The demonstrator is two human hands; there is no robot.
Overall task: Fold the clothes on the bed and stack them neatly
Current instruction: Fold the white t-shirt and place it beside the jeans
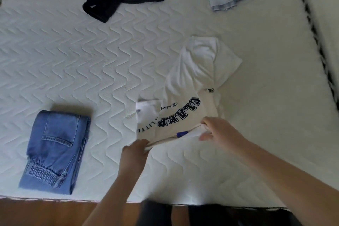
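Near the mattress front edge:
Left hand: pinches the white sweatshirt hem.
Right hand: grips the same hem.
Jeans: folded, front-left corner.

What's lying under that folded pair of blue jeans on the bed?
Around the folded blue denim jeans only the white quilted mattress shows; they rest directly on it. Anything beneath them is covered and cannot be seen.

four garments, one bed, two hands
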